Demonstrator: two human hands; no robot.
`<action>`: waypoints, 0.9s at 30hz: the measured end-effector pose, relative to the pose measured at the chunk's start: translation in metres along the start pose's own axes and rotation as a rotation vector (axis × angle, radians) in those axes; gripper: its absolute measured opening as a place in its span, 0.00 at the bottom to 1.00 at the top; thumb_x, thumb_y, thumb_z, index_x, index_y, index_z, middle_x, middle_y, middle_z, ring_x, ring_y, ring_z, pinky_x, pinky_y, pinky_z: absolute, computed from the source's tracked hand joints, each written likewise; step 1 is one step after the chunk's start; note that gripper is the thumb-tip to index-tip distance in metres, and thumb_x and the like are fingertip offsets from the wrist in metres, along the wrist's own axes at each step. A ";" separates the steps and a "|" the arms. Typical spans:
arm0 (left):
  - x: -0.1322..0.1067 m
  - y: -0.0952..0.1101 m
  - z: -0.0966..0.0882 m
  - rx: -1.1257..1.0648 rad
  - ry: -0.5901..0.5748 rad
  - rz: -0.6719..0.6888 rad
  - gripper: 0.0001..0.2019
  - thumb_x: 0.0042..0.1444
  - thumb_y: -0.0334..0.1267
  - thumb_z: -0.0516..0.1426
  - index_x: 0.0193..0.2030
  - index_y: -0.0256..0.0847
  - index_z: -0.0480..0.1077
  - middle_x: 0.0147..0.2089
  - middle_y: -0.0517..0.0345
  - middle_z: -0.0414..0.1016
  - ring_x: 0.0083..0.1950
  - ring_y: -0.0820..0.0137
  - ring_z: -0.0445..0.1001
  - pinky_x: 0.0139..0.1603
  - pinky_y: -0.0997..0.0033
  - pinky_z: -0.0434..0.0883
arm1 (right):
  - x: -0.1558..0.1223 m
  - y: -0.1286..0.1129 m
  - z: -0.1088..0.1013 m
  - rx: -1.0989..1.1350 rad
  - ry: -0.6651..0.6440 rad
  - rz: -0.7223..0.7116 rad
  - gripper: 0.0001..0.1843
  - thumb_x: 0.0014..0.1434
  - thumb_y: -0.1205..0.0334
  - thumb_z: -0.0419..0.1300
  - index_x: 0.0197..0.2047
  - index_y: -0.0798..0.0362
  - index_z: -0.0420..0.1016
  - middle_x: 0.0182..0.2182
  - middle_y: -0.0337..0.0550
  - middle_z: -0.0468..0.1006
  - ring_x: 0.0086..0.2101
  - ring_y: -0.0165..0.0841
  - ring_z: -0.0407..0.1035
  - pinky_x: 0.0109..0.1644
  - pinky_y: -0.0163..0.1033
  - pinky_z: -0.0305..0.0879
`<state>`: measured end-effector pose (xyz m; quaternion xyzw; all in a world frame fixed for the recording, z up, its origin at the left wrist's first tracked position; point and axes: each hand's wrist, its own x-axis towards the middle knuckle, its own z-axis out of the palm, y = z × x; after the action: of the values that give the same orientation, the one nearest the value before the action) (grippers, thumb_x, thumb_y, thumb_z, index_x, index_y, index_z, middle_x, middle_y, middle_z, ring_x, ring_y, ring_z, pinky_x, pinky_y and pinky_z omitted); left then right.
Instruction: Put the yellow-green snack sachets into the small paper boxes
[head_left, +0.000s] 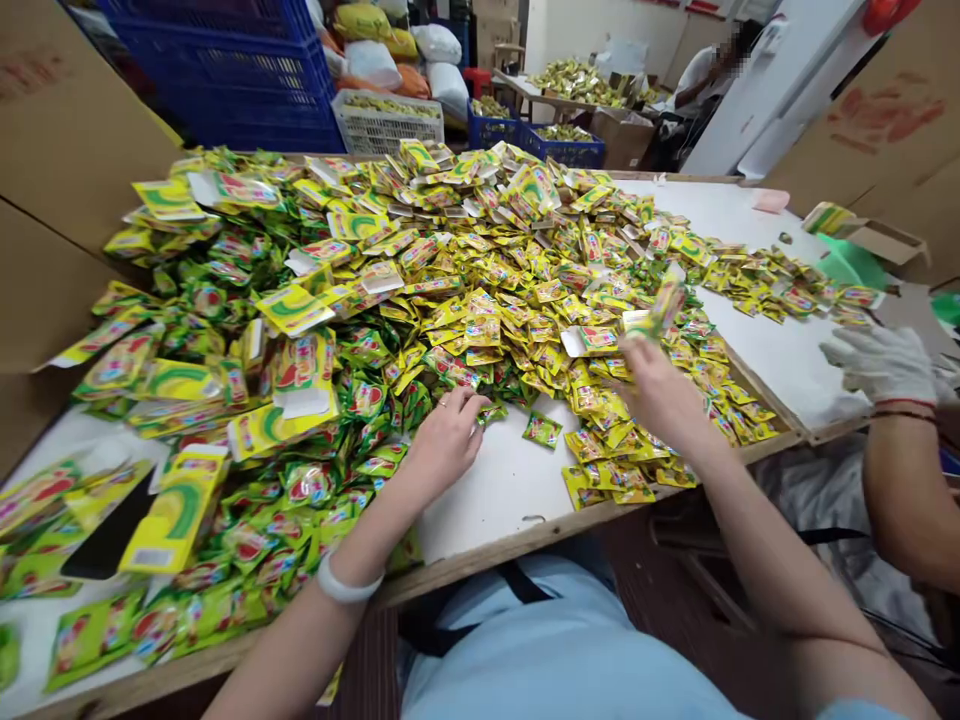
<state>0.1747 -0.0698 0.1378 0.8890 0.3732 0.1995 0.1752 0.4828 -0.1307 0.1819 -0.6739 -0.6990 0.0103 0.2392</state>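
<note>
A large heap of small yellow and green candy sachets point(480, 270) covers the white table point(495, 490). My left hand point(446, 440) rests on the table at the heap's near edge, fingers curled over green sachets. My right hand point(660, 385) is raised above the heap with its fingers closed on a small stack of sachets point(656, 310), which is blurred. A single green sachet point(541, 430) lies alone on the bare table between my hands. Flat yellow cartons point(176, 510) lie among the sachets on the left.
A co-worker's gloved hand point(885, 365) rests at the table's right edge. A green scoop point(851, 265) and a small open box point(889, 240) sit at the far right. Blue crates point(225, 70), a white basket point(386, 120) and sacks stand behind the table. Cardboard walls flank both sides.
</note>
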 end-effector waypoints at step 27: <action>0.007 0.018 0.023 -0.622 -0.079 -0.113 0.17 0.61 0.46 0.59 0.52 0.39 0.73 0.37 0.54 0.81 0.35 0.66 0.79 0.34 0.71 0.74 | -0.124 0.050 0.082 -0.289 -0.296 0.202 0.59 0.55 0.26 0.53 0.76 0.53 0.36 0.74 0.58 0.35 0.69 0.67 0.19 0.65 0.76 0.26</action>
<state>0.2007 -0.0801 0.1283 0.7776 0.3361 0.2595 0.4637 0.4984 -0.2184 0.0526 -0.7590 -0.6495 0.0327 0.0325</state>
